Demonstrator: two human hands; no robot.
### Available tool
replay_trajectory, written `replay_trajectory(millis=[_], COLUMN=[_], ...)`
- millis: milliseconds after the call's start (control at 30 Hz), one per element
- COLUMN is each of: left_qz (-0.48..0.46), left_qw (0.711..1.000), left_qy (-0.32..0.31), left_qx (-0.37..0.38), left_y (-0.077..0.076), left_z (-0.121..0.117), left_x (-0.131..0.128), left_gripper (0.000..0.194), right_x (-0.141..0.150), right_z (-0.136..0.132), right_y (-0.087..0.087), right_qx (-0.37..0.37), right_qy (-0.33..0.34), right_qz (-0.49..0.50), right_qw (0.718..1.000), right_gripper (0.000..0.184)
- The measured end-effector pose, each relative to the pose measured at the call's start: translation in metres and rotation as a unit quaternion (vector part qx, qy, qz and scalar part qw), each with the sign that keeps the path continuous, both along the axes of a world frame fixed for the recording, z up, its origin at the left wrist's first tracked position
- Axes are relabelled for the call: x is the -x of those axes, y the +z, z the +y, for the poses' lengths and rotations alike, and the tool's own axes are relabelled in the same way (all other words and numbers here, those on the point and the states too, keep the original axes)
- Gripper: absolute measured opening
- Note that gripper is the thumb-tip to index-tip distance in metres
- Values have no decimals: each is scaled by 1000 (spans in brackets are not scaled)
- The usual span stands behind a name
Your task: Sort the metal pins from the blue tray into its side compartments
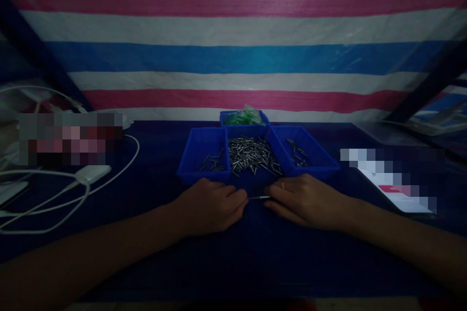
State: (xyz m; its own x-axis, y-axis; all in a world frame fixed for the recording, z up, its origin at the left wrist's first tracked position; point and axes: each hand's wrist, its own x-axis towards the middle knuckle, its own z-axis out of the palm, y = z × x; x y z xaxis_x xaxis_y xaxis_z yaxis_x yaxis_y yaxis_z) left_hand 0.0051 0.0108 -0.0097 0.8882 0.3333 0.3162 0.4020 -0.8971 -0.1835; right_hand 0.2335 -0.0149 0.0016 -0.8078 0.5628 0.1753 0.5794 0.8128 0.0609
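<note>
A slim silvery metal pin [260,197] bridges the short gap between my two hands, thinner toward the left. My right hand [304,201], with a ring on one finger, pinches its right end. The fingers of my left hand [215,204] are closed at its left end. Just beyond my hands, a pile of similar metal pins [251,154] lies on the table between two blue trays. A few pins lie in the left blue tray [204,143] and a few more in the right blue tray [310,146]. The exact kind of pin is too small to tell.
Behind the pile stands a third blue bin [226,115] holding a green bag [244,117]. White cables [120,175] and an adapter [93,173] lie on the dark blue table [255,257] at left. A phone-like slab [386,187], partly blurred out, lies right. Striped sheeting [233,58] hangs behind.
</note>
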Motion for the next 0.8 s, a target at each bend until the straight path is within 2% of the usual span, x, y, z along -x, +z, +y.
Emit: replay_trajectory(millis=[200,367,567,800], left_qz=[6,-11,-5,-10], left_qw=[1000,1000,1000,1000], left_qy=[-4,-13,-15,-1], left_qx=[21,-8,-12,-5], left_y=[3,4,0,2], left_z=[-2,-2,0,-1], left_x=[0,0,1,-1], left_gripper=[21,22,21,19], right_x=[0,1,2,3], right_z=[0,-1,0,-1], right_y=[-4,-3,-3,-1], right_qx=[-29,-20,-63,-53], right_qy=[15,7,10,24], right_qz=[-5,3,35,25], right_qw=[999,1000,997,998], right_gripper=[29,30,24,28])
